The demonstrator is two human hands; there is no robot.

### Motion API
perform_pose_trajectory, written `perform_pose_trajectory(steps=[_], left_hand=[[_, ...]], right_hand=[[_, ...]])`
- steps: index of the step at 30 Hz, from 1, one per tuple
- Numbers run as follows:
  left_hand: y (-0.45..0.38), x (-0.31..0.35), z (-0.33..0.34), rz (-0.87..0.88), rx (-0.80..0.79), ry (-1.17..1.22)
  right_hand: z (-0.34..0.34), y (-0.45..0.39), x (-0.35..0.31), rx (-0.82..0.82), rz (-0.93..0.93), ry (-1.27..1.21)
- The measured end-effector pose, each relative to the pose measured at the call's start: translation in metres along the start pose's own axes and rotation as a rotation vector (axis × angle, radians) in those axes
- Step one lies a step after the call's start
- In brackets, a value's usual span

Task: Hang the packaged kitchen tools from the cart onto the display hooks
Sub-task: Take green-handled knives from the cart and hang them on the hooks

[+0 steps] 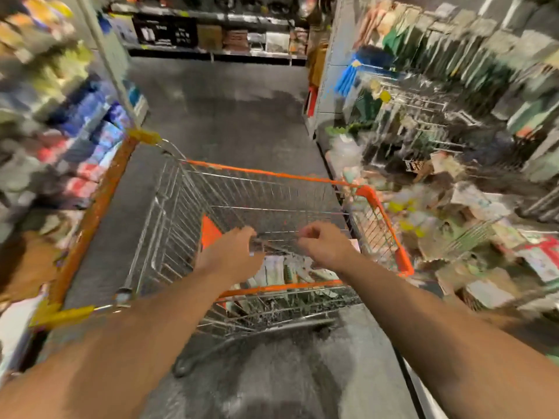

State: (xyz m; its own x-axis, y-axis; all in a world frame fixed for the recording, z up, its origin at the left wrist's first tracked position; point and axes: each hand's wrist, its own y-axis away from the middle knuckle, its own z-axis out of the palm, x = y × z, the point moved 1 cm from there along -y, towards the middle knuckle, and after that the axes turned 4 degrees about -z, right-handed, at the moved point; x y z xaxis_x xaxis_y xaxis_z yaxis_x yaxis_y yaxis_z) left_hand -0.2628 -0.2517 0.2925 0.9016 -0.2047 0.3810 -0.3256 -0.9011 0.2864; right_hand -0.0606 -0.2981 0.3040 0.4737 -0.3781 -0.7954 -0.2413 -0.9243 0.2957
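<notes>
Both hands, left hand [233,252] and right hand [323,243], reach with curled fingers into your orange-trimmed wire cart [272,176]; the grip is blurred. Lift white packaged tools [281,272] by their card tops.

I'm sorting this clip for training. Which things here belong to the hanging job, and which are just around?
Job:
cart
packages in the cart
display hooks, on the right
left hand and right hand, both reaching into the cart

Just around:
shelves on the left
far shelves
blue item
floor
</notes>
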Motion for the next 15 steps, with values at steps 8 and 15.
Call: perform_pose_trajectory(steps=[8, 15], left_hand=[[-0.069, -0.025, 0.086, -0.177, -0.173, 0.085], [-0.128, -0.01, 0.143, -0.248, -0.303, 0.11]], right_hand=[[0.037, -0.074, 0.079, -0.15, 0.168, 0.049], [0.046, -0.133, 0.139, -0.302, 0.263, 0.158]])
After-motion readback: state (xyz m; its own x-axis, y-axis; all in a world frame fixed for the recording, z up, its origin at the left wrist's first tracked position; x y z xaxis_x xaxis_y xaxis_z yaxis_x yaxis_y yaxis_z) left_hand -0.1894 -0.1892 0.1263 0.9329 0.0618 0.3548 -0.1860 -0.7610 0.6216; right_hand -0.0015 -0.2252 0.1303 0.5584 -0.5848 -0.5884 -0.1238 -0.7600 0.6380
